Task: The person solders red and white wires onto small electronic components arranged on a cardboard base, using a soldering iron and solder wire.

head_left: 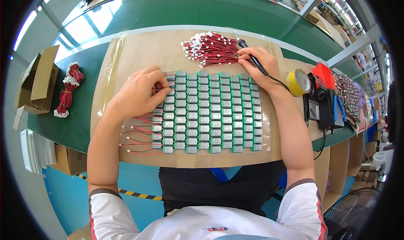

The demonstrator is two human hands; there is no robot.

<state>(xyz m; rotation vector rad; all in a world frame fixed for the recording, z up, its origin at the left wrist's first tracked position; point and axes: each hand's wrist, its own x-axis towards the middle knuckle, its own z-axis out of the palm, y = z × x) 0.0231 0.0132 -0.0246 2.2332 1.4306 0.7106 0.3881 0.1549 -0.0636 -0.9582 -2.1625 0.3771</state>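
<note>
Rows of small grey battery cells with green edge strips point(204, 113) lie side by side on a brown cardboard sheet point(139, 50). My left hand point(145, 90) is at their upper left corner, thumb and fingers pinched on a thin red-and-black wire lead point(156, 88); its far end is hidden by the fingers. Below it, several red-and-black leads with white connectors point(141, 130) stick out from the left column. My right hand point(261, 66) grips a soldering iron point(255, 60) by its black handle, tip pointing up and left, beside a pile of red leads with white plugs point(212, 49).
Yellow tape point(297, 82) and a black soldering station point(323, 107) with a red holder stand at the right. Left are bundled red leads point(67, 90) and an open cardboard box point(38, 82). A green surface point(185, 12) runs behind; a fan point(353, 206) sits lower right.
</note>
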